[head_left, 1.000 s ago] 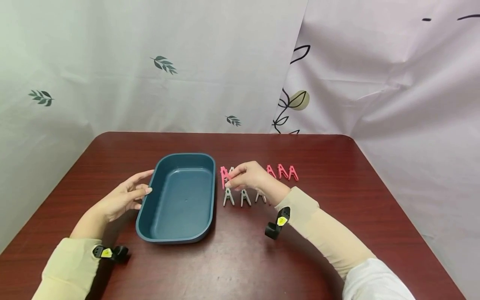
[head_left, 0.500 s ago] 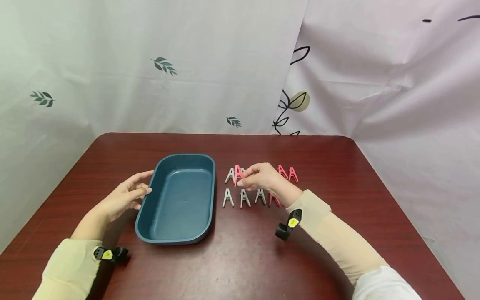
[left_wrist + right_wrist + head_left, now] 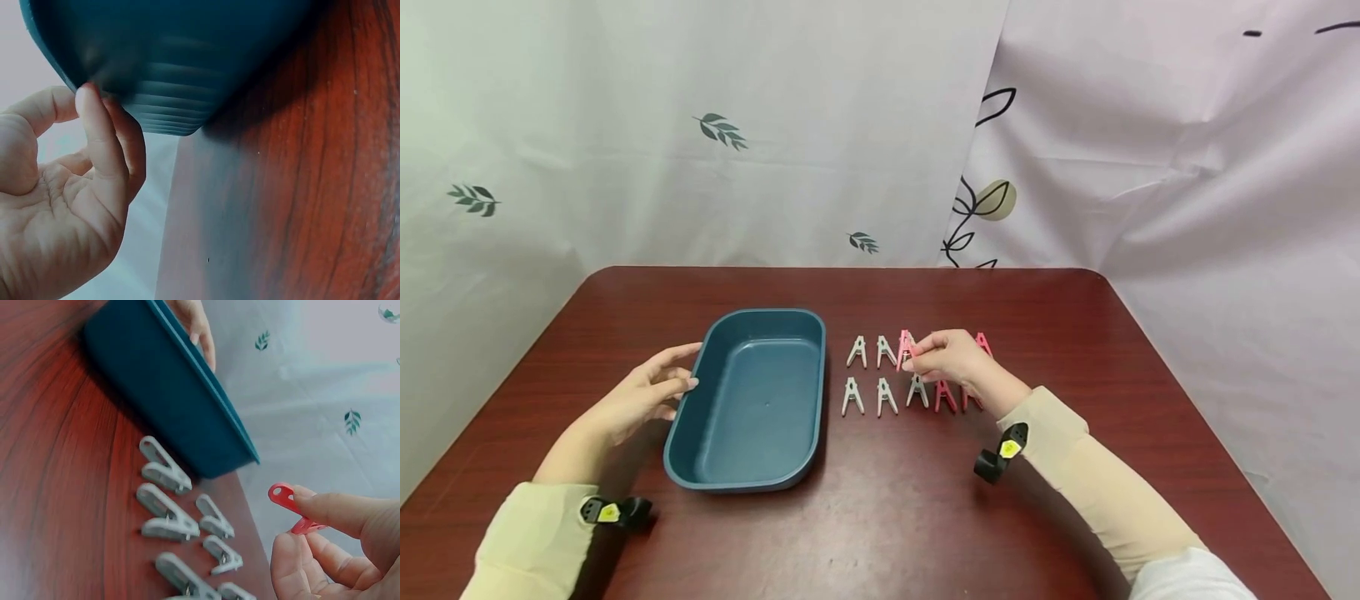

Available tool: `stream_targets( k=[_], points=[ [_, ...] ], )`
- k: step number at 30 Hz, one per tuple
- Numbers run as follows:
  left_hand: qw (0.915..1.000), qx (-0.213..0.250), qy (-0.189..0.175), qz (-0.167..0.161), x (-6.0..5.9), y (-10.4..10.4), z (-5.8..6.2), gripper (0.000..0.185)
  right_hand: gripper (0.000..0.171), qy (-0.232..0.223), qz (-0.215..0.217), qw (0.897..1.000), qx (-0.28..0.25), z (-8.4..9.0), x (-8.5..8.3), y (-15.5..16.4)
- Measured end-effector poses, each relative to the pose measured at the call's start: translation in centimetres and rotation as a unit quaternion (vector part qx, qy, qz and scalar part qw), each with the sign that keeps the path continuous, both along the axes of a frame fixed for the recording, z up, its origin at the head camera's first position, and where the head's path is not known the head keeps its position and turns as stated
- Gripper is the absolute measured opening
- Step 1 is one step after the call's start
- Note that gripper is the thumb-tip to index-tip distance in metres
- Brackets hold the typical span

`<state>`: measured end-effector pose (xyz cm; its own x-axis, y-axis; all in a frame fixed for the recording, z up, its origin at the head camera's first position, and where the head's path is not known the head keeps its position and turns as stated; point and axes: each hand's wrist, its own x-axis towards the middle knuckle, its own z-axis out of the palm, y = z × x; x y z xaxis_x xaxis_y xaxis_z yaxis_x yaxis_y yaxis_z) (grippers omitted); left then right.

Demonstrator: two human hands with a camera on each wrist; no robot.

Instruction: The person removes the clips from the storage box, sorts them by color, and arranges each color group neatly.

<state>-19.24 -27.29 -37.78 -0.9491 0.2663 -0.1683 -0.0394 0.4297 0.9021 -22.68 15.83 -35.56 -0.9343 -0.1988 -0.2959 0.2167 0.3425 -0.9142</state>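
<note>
My right hand (image 3: 951, 357) pinches a pink clothespin (image 3: 906, 348) between thumb and fingertips, just above the table in the far row of pegs; the right wrist view shows the pink clothespin (image 3: 289, 505) held in the air. Grey clothespins (image 3: 867, 352) stand to its left, with more grey clothespins (image 3: 883, 396) and pink clothespins (image 3: 945, 396) in the near row. A dark teal tray (image 3: 687, 442) sits left of the pegs, with nothing in it. My left hand (image 3: 651, 390) rests against the tray's left wall with relaxed fingers (image 3: 100, 134).
The dark red table (image 3: 887, 517) ends at a curved far edge before white and lilac printed curtains (image 3: 850, 125). Another pink clothespin (image 3: 982, 343) shows behind my right hand. Small black wrist cameras (image 3: 997, 458) sit on both sleeves.
My right hand has carried the pink clothespin rightward along the far row, from beside the tray to past two grey pegs. The left hand has stayed on the tray.
</note>
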Motion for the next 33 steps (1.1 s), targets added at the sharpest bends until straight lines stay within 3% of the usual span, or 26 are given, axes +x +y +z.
stream_targets(
  k=[15,27,33],
  points=[
    [0.9999,-0.007,0.007,-0.006,0.2,0.1,0.6,0.06,0.031,0.0,-0.022,1.0,0.001,-1.8,0.4,4.5],
    [0.9999,-0.002,0.009,-0.014,0.1,0.0,0.2,0.061,0.032,-0.013,-0.04,0.999,0.024,-2.5,1.3,7.2],
    [0.9996,-0.023,0.017,-0.009,0.1,0.1,0.3,0.061,0.032,-0.014,-0.038,0.998,0.05,-2.8,1.6,8.8]
  ],
)
